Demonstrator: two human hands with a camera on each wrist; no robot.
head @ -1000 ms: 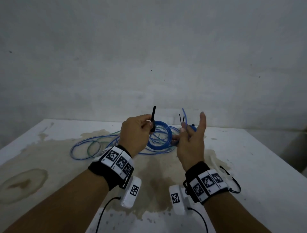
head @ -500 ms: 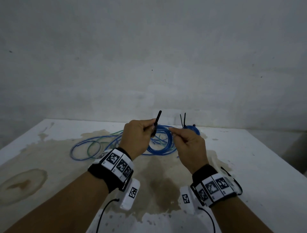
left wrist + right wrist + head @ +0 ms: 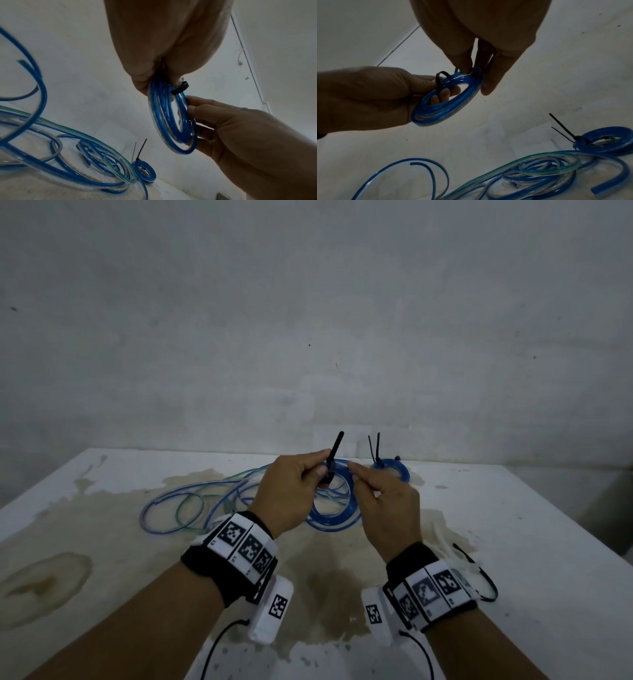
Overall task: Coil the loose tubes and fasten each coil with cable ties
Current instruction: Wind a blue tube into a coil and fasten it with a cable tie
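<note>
Standing on edge above the bench (image 3: 513,542), the blue coil (image 3: 334,517) hangs between both grips: left hand (image 3: 291,494) clamped on the cable tie (image 3: 334,453), whose tail points up, right hand (image 3: 383,501) pinching the coil's rim just beside it.

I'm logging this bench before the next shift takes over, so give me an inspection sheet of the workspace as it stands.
Surface: white table, with large brownish stains.
Job's things: blue tube coil held up off the table, a black cable tie looped round it; a smaller finished coil lies on the table with tie tails sticking up; loose blue and green-tinted tubes lie uncoiled.
Clutter: one spare black tie on the table by the right wrist.
Grippers: left hand pinches the tie and coil; right hand pinches the coil's far side.
Cables: thin black leads hang from both wrist units.
Surroundings: bare grey wall.
</note>
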